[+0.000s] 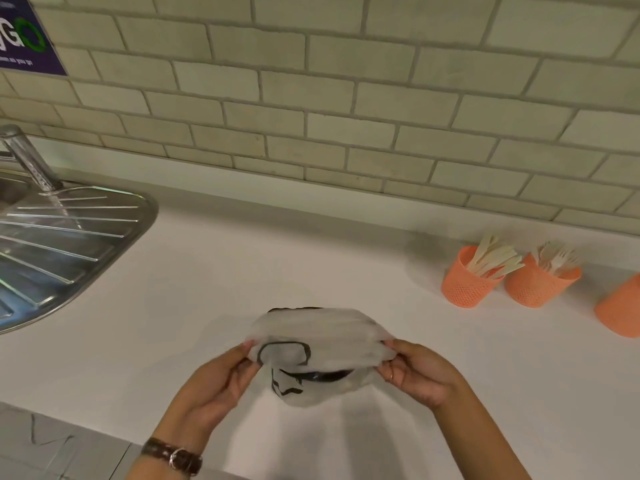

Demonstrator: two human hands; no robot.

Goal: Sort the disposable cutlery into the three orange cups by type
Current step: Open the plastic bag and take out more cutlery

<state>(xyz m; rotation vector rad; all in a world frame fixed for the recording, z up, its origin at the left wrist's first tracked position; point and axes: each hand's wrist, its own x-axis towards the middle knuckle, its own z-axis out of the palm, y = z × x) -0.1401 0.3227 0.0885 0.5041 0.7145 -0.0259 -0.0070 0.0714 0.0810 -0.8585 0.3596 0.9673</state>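
You are pinching the crumpled translucent plastic bag with black print between your left hand and right hand above the white bench, probably to open it.

The bag pinched between the fingertips of both hands is milky, see-through white, with black curling lines printed across it just beyond the left fingers and a dark band below the right fingers. Far past the right fingers, three cups are salmon orange with a fine mesh of small holes; the cutlery in two of them is pale cream. The counter under the fingers is plain white. The wall tiles are pale greenish grey in a brick pattern. The drainer is ribbed silver steel. The watch strap is brown.
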